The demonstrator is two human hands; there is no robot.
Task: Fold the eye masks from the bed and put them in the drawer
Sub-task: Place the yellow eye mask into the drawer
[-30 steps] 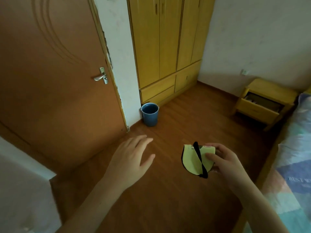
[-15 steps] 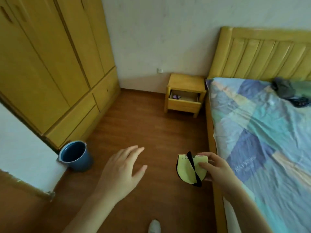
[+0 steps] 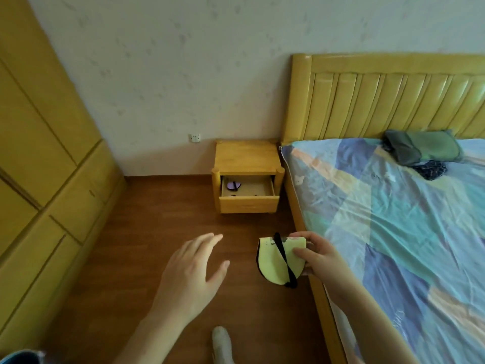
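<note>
My right hand [image 3: 321,254] grips a folded yellow eye mask [image 3: 275,261] with a black strap, held over the floor beside the bed [image 3: 380,200]. To its left, my left hand [image 3: 194,274] hovers with fingers spread and nothing in it. Ahead stands a wooden nightstand [image 3: 246,156] with its drawer [image 3: 249,198] pulled out. A purple eye mask [image 3: 233,185] lies inside the drawer at the left.
A yellow wardrobe [image 3: 47,166] lines the left wall. On the bed near the headboard [image 3: 393,95] lie a green-grey bundle [image 3: 422,149] and a dark cloth [image 3: 430,169]. The wood floor [image 3: 162,219] stretches toward the nightstand. My foot [image 3: 223,342] shows at the bottom, a blue bucket rim [image 3: 18,357] at the bottom left.
The view has swung right from the door and wardrobe to the nightstand and bed. The drawer is nearer now. My right hand still holds the folded mask; the left stays open.
</note>
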